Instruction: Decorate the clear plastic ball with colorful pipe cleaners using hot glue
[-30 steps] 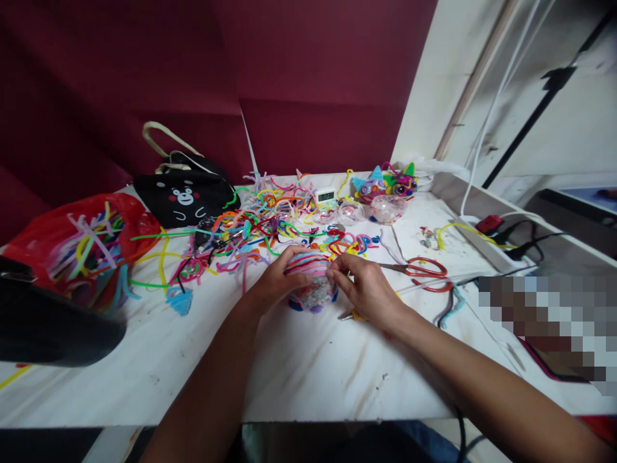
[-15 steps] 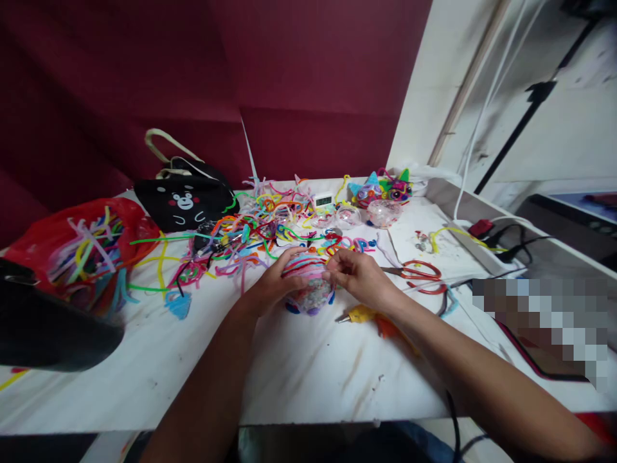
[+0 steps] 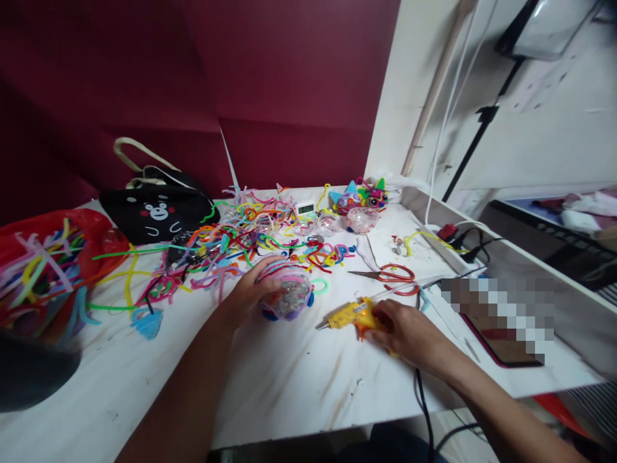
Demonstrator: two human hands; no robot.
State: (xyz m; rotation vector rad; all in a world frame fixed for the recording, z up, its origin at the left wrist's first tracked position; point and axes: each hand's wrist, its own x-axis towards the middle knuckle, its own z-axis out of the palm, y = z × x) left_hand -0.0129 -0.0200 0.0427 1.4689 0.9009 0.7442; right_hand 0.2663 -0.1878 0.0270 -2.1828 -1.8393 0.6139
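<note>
Right hand (image 3: pixel 403 329) now grips yellow glue gun (image 3: pixel 354 314) toward tabletop's (image 3: pixel 284 392) front edge; left hand (image 3: pixel 247 290) alone clasps clear, stripe-topped ball (image 3: pixel 293 297).

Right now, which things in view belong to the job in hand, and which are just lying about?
Job, it seems: ball, in the left hand; glue gun, the right hand on it; pipe cleaners; scissors.

Lying about, apparently: black bag; digital clock.
</note>
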